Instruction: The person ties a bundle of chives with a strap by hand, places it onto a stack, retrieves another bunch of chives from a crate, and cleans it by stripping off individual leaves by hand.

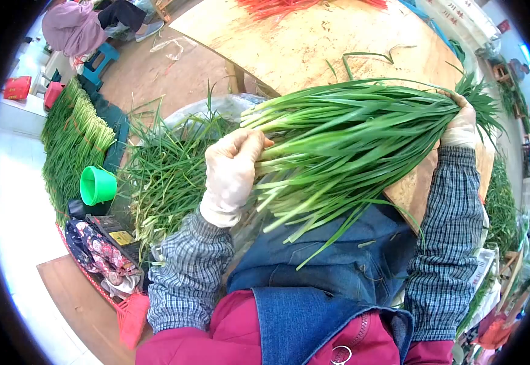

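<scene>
A large fanned bunch of garlic chives (362, 128) stretches across above my lap, pale stem ends to the left and green leaf tips to the right. My right hand (461, 121), in a thin whitish glove, is wrapped round the leafy end. At the pale ends, my left hand (231, 173), gloved too, is closed in a pinch on some of the stems; its fingertips are partly hidden. A denim apron (320, 255) covers my lap beneath the bunch. To the left of my left hand lies a heap of loose chives (168, 170).
A wooden tabletop (265, 45) with red ties (289, 6) lies ahead. Left are neat chive bundles (73, 134), a green bucket (98, 185) and a blue stool (99, 61). A person (76, 27) sits at the upper left. More greens (501, 207) lie right.
</scene>
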`<state>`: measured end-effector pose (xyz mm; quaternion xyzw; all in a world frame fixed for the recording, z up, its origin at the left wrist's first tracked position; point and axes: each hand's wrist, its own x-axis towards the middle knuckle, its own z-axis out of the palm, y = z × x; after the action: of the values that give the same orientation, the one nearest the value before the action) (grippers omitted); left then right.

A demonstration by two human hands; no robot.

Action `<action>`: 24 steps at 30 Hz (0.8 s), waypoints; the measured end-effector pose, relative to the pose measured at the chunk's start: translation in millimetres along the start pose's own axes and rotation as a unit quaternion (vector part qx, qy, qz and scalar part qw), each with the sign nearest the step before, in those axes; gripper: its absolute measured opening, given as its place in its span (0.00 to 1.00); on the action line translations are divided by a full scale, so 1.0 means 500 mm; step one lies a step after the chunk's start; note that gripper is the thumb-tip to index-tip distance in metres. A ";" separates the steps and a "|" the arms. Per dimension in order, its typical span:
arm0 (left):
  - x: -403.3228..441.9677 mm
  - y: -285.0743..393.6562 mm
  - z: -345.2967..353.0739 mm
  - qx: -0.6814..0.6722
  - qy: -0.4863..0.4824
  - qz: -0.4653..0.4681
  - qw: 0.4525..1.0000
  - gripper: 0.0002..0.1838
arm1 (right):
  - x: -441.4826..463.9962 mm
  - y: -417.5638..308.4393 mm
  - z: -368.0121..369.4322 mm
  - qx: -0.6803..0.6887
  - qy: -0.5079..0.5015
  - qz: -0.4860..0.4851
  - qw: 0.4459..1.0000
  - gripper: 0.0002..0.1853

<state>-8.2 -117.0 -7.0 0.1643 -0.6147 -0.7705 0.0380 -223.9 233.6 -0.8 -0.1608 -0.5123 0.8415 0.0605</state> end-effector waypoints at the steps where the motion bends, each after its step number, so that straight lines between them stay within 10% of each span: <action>1: 0.000 -0.007 -0.006 0.033 -0.007 0.021 0.999 0.08 | 0.008 0.001 -0.005 0.010 0.000 0.008 1.000 0.12; 9: 0.009 -0.024 0.008 0.043 -0.069 0.124 0.989 0.13 | 0.012 -0.005 -0.001 -0.026 0.032 -0.012 0.999 0.13; 12: 0.006 0.016 0.019 -0.031 -0.011 -0.052 0.998 0.08 | 0.004 -0.005 0.006 -0.001 0.023 -0.004 1.000 0.13; 20: 0.007 -0.034 -0.061 0.402 0.085 0.317 0.854 0.05 | 0.004 -0.005 0.017 -0.022 0.038 -0.002 0.999 0.11; 24: -0.041 -0.015 -0.261 0.312 0.213 0.163 0.911 0.05 | 0.022 0.001 -0.004 -0.010 0.018 0.025 0.999 0.12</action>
<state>51.6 -231.9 -34.6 0.2252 -0.8196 -0.4689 0.2401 -233.4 238.2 -4.3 -0.1891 -0.5149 0.8348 0.0467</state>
